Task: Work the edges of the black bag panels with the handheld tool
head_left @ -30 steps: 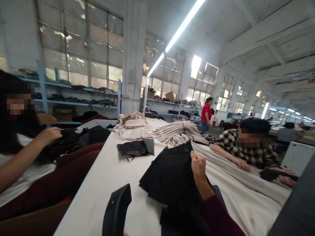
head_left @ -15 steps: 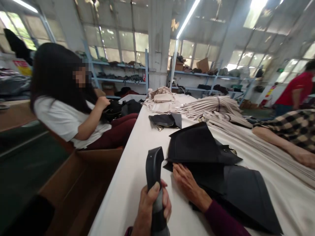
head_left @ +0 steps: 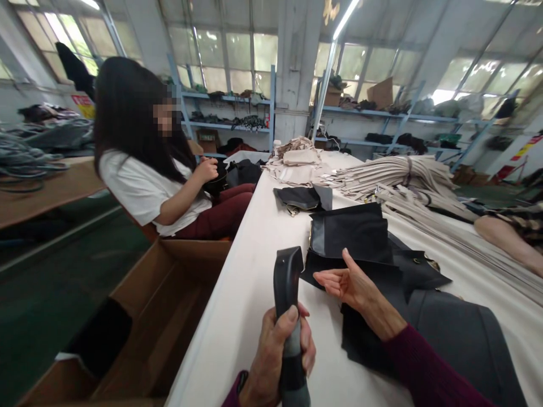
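Note:
My left hand point(head_left: 283, 347) is wrapped round a black hand-held tool point(head_left: 287, 277) with a curved, flat head and a grey grip, held upright over the white tabletop. My right hand point(head_left: 350, 285) is open, its thumb raised and fingers stretched out to the left. It is at the near left edge of the black fabric pieces point(head_left: 352, 232); whether it touches them I cannot tell. The upper piece stands folded up, with a lining side showing. A larger dark panel point(head_left: 458, 333) lies under and beside my right forearm. Farther back is a small black piece with metal fittings point(head_left: 301, 198).
An open cardboard box point(head_left: 178, 282) stands left of the white table point(head_left: 237, 271). A seated person point(head_left: 144, 186) handles dark material beyond it. Bundles of beige strips point(head_left: 390, 175) and beige fabric pieces point(head_left: 297, 158) lie farther back. Another person's arm point(head_left: 504, 237) rests at the right.
My right hand has lifted and turned, its thumb now up. The upper black piece has shifted and shows its lining side. The view has swung left; the tool stays in my left hand.

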`<state>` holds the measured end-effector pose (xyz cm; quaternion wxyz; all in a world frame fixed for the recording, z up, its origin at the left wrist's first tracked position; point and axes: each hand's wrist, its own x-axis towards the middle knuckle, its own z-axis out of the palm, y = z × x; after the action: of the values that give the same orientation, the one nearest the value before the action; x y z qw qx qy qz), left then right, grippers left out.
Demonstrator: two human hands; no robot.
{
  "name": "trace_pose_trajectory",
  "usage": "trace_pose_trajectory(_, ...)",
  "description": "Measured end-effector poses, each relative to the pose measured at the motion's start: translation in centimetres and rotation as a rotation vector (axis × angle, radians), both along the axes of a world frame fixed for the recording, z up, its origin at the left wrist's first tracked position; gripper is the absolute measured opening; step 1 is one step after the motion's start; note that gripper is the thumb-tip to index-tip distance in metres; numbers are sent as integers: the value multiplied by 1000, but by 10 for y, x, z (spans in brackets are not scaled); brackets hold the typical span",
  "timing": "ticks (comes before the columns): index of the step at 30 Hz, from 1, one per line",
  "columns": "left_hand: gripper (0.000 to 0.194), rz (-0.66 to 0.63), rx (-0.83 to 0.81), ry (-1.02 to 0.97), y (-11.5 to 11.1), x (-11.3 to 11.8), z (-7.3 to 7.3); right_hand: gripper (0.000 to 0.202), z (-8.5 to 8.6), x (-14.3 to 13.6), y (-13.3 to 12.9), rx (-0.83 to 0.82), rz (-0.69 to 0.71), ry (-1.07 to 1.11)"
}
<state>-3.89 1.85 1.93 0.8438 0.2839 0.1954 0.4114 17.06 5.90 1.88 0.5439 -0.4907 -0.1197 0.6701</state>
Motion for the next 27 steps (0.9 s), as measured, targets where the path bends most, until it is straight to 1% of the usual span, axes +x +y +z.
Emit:
trace_pose_trajectory(1,22,1,-1,-2,0,0,0,70,-2,3,7,-15,9,19)
trace_pose_trajectory(3,22,6,1,-3,1,0,0,59,-10,7,21,-25,-33,25)
trace_pose_trajectory(5,22,3,4,-6,1,0,-1,42,-21,9,32,-1,-126,-7)
trace_pose_trajectory(7,23,0,-1,-11,2,0,-1,31,-32,8,38,50,-212,-42)
trace_pose_trajectory(10,23,-7,-28,-6,3,1,-1,20,-46,1,37,131,-298,-84)
trace_pose_trajectory(13,22,-8,-46,4,2,2,-1,12,-54,-10,28,247,-353,-122)
trace_pose_trajectory(15,22,-10,-55,6,2,3,-2,12,-56,-18,22,323,-358,-167)
trace_pose_trajectory(19,22,-37,-58,10,2,4,-5,25,-52,-26,17,450,-287,-325)
trace_pose_trajectory(23,23,-82,-54,14,2,5,-9,29,-48,-27,14,481,-247,-331)
trace_pose_trajectory(27,23,-132,-54,27,2,6,-13,34,-50,-26,5,493,-188,-323)
